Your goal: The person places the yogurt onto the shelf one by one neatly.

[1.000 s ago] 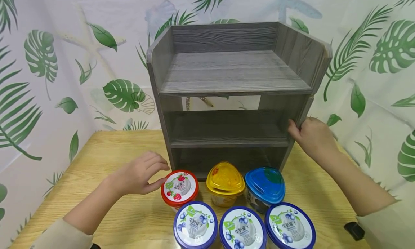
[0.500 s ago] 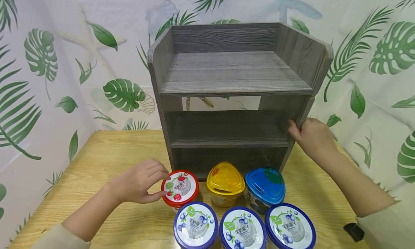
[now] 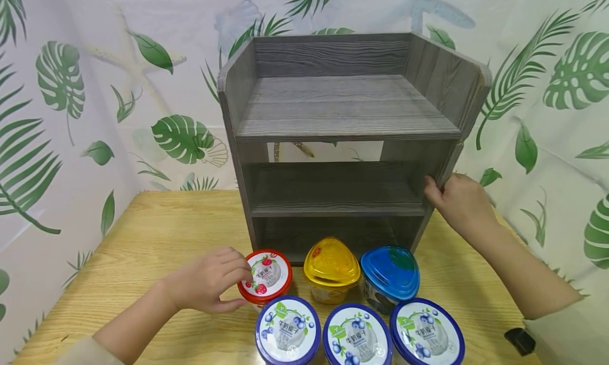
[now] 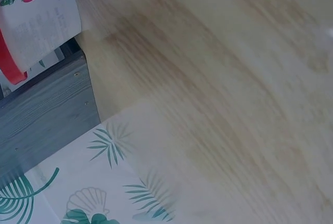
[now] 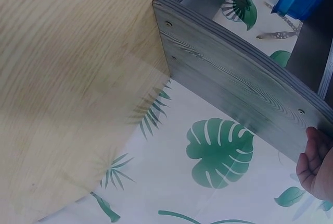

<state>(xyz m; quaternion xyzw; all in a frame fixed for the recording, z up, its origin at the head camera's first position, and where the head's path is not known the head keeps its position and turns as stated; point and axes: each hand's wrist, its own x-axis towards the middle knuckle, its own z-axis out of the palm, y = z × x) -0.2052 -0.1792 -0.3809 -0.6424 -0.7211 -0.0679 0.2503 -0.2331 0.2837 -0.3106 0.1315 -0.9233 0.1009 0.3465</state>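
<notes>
My left hand (image 3: 211, 280) is at the left edge of a round tub (image 3: 264, 275) with a red lid and strawberry label. Its bent fingers overlap the lid's rim, the thumb lower at the tub's side. In the left wrist view, the strawberry tub (image 4: 41, 21) shows at the upper left, with the hand out of sight. My right hand (image 3: 461, 201) grips the right side panel of a grey wooden shelf (image 3: 344, 109), thumb inside and fingers outside. The right wrist view shows the right hand (image 5: 317, 164) at the panel (image 5: 229, 73).
A yellow-lidded tub (image 3: 331, 264) and a blue-lidded tub (image 3: 390, 272) stand before the shelf. Nearer are three blueberry tubs with purple rims: left (image 3: 287, 330), middle (image 3: 358, 334), right (image 3: 427, 330). Leaf-patterned cloth (image 3: 142, 90) hangs around the wooden table (image 3: 157, 222).
My left hand has moved down and slightly right, from above the strawberry tub's left rim to beside it. The right hand keeps its grip on the shelf; the tubs stay in place.
</notes>
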